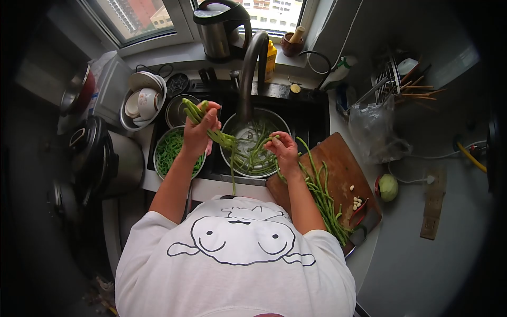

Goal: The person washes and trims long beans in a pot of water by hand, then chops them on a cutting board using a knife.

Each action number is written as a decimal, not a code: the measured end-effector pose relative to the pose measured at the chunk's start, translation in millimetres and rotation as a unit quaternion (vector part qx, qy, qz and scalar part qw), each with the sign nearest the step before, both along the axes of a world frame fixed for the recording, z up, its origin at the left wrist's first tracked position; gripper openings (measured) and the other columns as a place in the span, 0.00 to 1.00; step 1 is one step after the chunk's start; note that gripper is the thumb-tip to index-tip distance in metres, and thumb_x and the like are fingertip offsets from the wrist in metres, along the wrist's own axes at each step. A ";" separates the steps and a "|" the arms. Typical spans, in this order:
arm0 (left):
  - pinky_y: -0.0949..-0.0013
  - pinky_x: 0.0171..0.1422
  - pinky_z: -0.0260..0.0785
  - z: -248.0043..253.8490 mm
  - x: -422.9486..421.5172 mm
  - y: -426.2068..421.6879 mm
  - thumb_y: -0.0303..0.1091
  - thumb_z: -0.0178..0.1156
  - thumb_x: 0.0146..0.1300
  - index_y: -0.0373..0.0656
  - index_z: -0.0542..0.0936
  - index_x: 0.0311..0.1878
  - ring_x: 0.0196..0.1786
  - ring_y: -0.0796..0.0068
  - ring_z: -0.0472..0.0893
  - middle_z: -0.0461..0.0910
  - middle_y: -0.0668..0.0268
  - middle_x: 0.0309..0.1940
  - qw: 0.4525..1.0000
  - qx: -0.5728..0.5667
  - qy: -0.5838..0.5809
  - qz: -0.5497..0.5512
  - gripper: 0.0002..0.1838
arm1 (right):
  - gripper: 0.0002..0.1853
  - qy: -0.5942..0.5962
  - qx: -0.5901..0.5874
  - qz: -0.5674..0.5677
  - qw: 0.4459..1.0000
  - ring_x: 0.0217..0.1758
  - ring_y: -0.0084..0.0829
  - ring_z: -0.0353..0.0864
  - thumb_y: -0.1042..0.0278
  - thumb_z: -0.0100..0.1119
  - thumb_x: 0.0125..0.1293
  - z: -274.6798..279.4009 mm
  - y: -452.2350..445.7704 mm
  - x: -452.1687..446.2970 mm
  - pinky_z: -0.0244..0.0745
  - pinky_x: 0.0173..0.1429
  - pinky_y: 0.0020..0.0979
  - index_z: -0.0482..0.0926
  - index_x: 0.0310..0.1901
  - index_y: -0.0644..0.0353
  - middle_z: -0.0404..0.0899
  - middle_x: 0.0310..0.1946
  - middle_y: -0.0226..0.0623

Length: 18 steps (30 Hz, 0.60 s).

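Observation:
My left hand (199,131) is closed around a bunch of long green beans (224,139), whose ends stick out above the fist and hang below it. My right hand (286,149) pinches the tip of a bean over the right side of a metal basin (270,114) in the sink. More long beans (257,157) lie in the basin. Below my left forearm sits a bowl of cut green pieces (170,153). To the right of my right arm, further long beans (325,198) lie across a wooden cutting board (346,158).
A faucet (248,79) arches over the basin. Garlic cloves (357,203) and red chilies (359,215) lie on the board, beside a round pale-green vegetable (388,187). At left stand stacked bowls (143,100) and a large pot (124,161). A kettle (215,39) stands by the window.

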<state>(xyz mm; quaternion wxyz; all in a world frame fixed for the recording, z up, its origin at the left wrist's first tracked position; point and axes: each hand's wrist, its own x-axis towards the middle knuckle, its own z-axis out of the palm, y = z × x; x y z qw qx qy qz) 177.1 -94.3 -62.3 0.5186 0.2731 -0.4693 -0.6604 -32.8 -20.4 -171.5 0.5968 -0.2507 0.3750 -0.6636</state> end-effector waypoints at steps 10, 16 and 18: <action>0.82 0.27 0.54 -35.4 -44.0 2.6 0.32 0.55 0.59 0.40 0.74 0.37 0.23 0.89 0.62 0.64 0.79 0.20 0.946 -0.112 -0.229 -0.202 0.07 | 0.10 0.304 -0.191 -0.019 0.933 0.34 0.16 0.72 0.78 0.57 0.54 81.1 -14.3 15.7 0.70 0.34 0.17 0.75 0.39 0.67 0.70 0.37 0.32; 0.80 0.28 0.58 -19.5 -29.5 -11.5 0.41 0.53 0.61 0.40 0.72 0.32 0.22 0.87 0.64 0.65 0.76 0.18 0.998 0.007 -0.049 -0.050 0.12 | 0.13 0.170 0.020 -0.016 0.985 0.21 0.17 0.69 0.76 0.53 0.56 92.5 -2.3 17.6 0.66 0.26 0.16 0.74 0.45 0.63 0.76 0.37 0.34; 0.80 0.28 0.58 -17.1 -28.1 -15.5 0.42 0.53 0.61 0.41 0.73 0.31 0.21 0.87 0.65 0.65 0.76 0.16 0.997 0.006 -0.070 -0.017 0.12 | 0.15 0.441 -0.085 -0.060 0.891 0.23 0.18 0.72 0.77 0.51 0.56 96.1 2.4 28.5 0.68 0.26 0.17 0.71 0.47 0.66 0.76 0.37 0.37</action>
